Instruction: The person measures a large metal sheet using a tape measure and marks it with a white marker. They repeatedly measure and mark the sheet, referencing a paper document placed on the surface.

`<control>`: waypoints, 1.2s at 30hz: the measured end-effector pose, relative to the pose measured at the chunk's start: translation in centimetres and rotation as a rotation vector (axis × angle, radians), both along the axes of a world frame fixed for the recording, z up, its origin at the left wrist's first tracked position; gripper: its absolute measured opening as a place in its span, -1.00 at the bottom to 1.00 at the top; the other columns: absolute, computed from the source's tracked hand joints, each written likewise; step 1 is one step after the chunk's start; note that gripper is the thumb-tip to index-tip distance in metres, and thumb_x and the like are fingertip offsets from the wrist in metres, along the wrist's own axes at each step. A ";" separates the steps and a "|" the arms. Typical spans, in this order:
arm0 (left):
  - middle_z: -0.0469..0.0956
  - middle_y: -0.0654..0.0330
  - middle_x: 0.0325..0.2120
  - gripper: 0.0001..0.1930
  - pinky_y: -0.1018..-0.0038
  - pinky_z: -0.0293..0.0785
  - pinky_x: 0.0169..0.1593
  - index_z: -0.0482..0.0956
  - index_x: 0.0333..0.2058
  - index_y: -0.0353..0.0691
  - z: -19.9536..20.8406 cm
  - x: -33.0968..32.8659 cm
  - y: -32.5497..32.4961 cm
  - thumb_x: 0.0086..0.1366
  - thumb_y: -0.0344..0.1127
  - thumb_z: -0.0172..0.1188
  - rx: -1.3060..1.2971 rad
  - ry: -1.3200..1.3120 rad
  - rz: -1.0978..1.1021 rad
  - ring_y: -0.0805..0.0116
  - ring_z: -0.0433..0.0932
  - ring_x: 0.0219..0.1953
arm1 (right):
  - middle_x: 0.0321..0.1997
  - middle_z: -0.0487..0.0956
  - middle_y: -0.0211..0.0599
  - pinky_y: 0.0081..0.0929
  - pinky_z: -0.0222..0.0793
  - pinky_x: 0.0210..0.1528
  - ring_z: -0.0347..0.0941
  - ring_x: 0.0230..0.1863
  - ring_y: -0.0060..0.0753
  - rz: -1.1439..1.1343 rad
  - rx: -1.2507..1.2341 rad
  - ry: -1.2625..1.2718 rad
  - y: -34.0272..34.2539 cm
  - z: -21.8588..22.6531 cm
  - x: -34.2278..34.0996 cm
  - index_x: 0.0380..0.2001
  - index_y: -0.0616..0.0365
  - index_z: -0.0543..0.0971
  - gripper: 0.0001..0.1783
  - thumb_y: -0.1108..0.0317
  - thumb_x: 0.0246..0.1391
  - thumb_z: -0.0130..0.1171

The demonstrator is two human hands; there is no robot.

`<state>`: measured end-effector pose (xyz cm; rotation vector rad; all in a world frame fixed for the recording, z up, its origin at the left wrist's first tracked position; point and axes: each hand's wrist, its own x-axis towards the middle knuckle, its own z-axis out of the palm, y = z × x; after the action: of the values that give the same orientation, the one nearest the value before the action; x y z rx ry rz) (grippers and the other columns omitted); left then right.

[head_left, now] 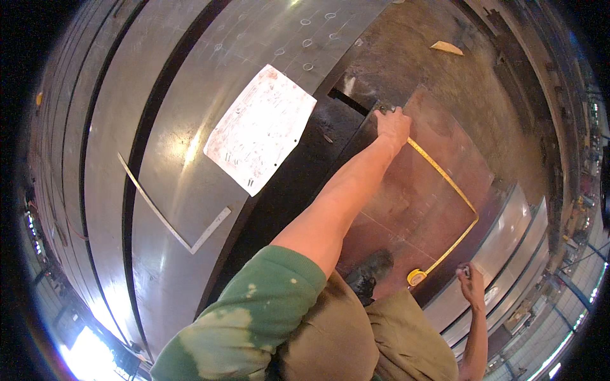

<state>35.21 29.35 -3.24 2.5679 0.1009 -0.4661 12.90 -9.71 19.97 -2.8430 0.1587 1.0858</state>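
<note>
My left hand [393, 124] reaches to the far corner of a reddish-brown metal plate [445, 184]. Its fingers are curled closed at the plate's edge, by a small dark thing I cannot make out. From beside this hand a yellow tape measure [416, 277] has its blade [441, 173] pulled out along the plate. The blade bends sharply near the right edge and runs back to the case, which lies near my knee, apart from both hands. My right hand [471, 284], at the lower right, is closed with a small pale pinkish piece between its fingertips.
Left of me, a white marked sheet [260, 130] lies on a long grey metal plate [165, 209]. An L-shaped metal square [190, 247] rests nearby. A dark shoe [372, 273] stands on the reddish plate. Slatted metal strips [502, 235] lie at the right; a yellowish scrap [447, 47] lies far off.
</note>
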 end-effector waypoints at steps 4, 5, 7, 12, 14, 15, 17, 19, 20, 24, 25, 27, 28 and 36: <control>0.53 0.20 0.05 -0.75 -0.28 0.23 0.22 0.72 -0.06 0.03 -0.7 0.2 0.1 0.37 -0.31 0.12 0.043 -0.029 0.002 0.11 0.56 0.13 | -0.37 0.58 -0.20 -0.32 0.43 -0.17 0.52 -0.31 -0.30 -0.208 0.080 -0.231 -4.4 1.0 -4.2 0.01 0.15 0.52 -0.64 0.13 0.31 0.16; 0.54 0.21 0.04 -0.75 -0.28 0.23 0.22 0.72 -0.07 0.03 -0.5 0.2 -0.1 0.37 -0.31 0.12 0.036 -0.036 0.000 0.11 0.56 0.12 | -0.38 0.57 -0.25 -0.36 0.42 -0.21 0.51 -0.33 -0.36 -0.223 0.141 -0.302 -6.1 -0.6 -6.4 0.03 0.12 0.52 -0.64 0.13 0.33 0.15; 0.54 0.21 0.03 -0.76 -0.28 0.24 0.21 0.72 -0.08 0.02 -0.8 0.0 -0.1 0.37 -0.32 0.12 0.034 -0.039 0.002 0.11 0.57 0.12 | -0.39 0.55 -0.40 -0.59 0.32 -0.41 0.42 -0.43 -0.61 -0.475 0.209 -0.230 -5.1 -2.2 -8.3 0.08 0.08 0.50 -0.65 0.11 0.39 0.08; 0.54 0.21 0.02 -0.77 -0.31 0.23 0.20 0.72 -0.09 0.03 -0.8 -0.3 -0.1 0.38 -0.31 0.11 0.050 -0.055 0.003 0.12 0.57 0.10 | -0.42 0.51 -0.48 -0.72 0.20 -0.54 0.33 -0.52 -0.72 -0.773 0.462 -0.001 0.8 -8.1 -8.8 0.13 0.16 0.48 -0.63 0.18 0.40 0.09; 0.54 0.20 0.02 -0.76 -0.33 0.22 0.21 0.72 -0.09 0.05 -0.7 -0.3 0.2 0.39 -0.30 0.11 0.057 -0.054 0.002 0.12 0.57 0.10 | -0.42 0.50 -0.48 -0.71 0.19 -0.54 0.33 -0.52 -0.71 -0.768 0.559 0.018 2.4 -9.7 -7.9 0.13 0.19 0.48 -0.63 0.21 0.39 0.11; 0.54 0.20 0.03 -0.76 -0.34 0.21 0.22 0.72 -0.08 0.07 -0.7 -0.3 0.3 0.39 -0.30 0.10 0.061 -0.049 0.001 0.12 0.57 0.11 | -0.42 0.50 -0.48 -0.70 0.19 -0.53 0.33 -0.51 -0.71 -0.748 0.599 0.010 3.5 -10.2 -7.0 0.12 0.20 0.48 -0.63 0.22 0.38 0.12; 0.54 0.19 0.04 -0.76 -0.35 0.21 0.22 0.71 -0.07 0.09 -0.8 -0.2 0.4 0.39 -0.29 0.11 0.070 -0.031 -0.004 0.11 0.57 0.12 | -0.41 0.49 -0.50 -0.69 0.19 -0.52 0.33 -0.51 -0.70 -0.732 0.636 -0.038 4.7 -11.6 -5.2 0.10 0.21 0.50 -0.64 0.23 0.37 0.14; 0.55 0.18 0.05 -0.76 -0.35 0.23 0.22 0.70 -0.06 0.12 -0.1 0.4 -0.5 0.37 -0.30 0.14 0.037 -0.019 -0.035 0.11 0.57 0.13 | -0.41 0.48 -0.51 -0.69 0.17 -0.52 0.32 -0.51 -0.70 -0.743 0.593 -0.220 3.5 -14.8 -4.4 0.08 0.20 0.53 -0.64 0.21 0.37 0.14; 0.55 0.18 0.05 -0.75 -0.34 0.28 0.20 0.68 -0.04 0.16 -0.4 0.5 -0.1 0.34 -0.29 0.19 0.061 0.008 -0.067 0.10 0.57 0.13 | -0.40 0.48 -0.52 -0.69 0.17 -0.51 0.31 -0.50 -0.70 -0.780 0.632 -0.257 4.0 -15.0 -3.5 0.08 0.19 0.55 -0.63 0.17 0.38 0.14; 0.55 0.18 0.08 -0.69 -0.25 0.37 0.11 0.64 0.03 0.17 -2.6 0.5 1.9 0.36 -0.31 0.11 0.075 -0.031 -0.064 0.10 0.59 0.12 | -0.39 0.48 -0.54 -0.69 0.17 -0.44 0.30 -0.44 -0.72 -0.973 0.768 -0.147 9.1 -12.4 1.9 0.08 0.15 0.60 -0.57 0.05 0.40 0.09; 0.54 0.19 0.10 -0.70 -0.26 0.35 0.11 0.64 0.02 0.15 -4.6 0.5 3.4 0.37 -0.29 0.11 0.074 -0.166 -0.015 0.10 0.56 0.15 | -0.39 0.48 -0.54 -0.69 0.19 -0.44 0.30 -0.45 -0.71 -0.946 0.827 -0.171 9.1 -13.4 3.0 0.08 0.15 0.60 -0.58 0.06 0.41 0.08; 0.55 0.16 -0.03 -0.77 -0.29 0.34 0.10 0.64 -0.05 0.07 -1.0 0.2 0.0 0.32 -0.27 0.22 0.017 -0.060 -0.054 0.06 0.55 0.11 | -0.37 0.50 -0.53 -0.68 0.23 -0.44 0.32 -0.45 -0.71 -0.984 0.876 -0.276 5.4 -16.1 2.1 0.04 0.15 0.62 -0.62 0.09 0.39 0.12; 0.54 0.17 -0.10 -0.80 -0.27 0.37 0.08 0.63 -0.10 0.02 -1.5 0.2 0.7 0.29 -0.28 0.28 0.044 -0.153 -0.051 0.04 0.55 0.07 | -0.35 0.52 -0.53 -0.67 0.25 -0.45 0.33 -0.45 -0.71 -0.981 0.945 -0.315 5.0 -17.5 2.6 0.00 0.15 0.63 -0.65 0.11 0.37 0.15; 0.56 0.13 -0.10 -0.77 -0.03 0.48 0.03 0.62 -0.14 -0.06 -1.9 0.1 0.9 0.22 -0.30 0.37 -0.002 -0.205 -0.086 -0.04 0.57 0.03 | -0.29 0.62 -0.31 -0.53 0.55 -0.37 0.58 -0.34 -0.53 -0.900 0.736 -0.650 1.8 -22.0 5.3 -0.02 0.27 0.62 -0.71 0.31 0.30 0.21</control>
<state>35.27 30.28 -5.13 2.6093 -0.0825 -0.2318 18.24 -7.95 -2.01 -1.9244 0.7055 -0.0072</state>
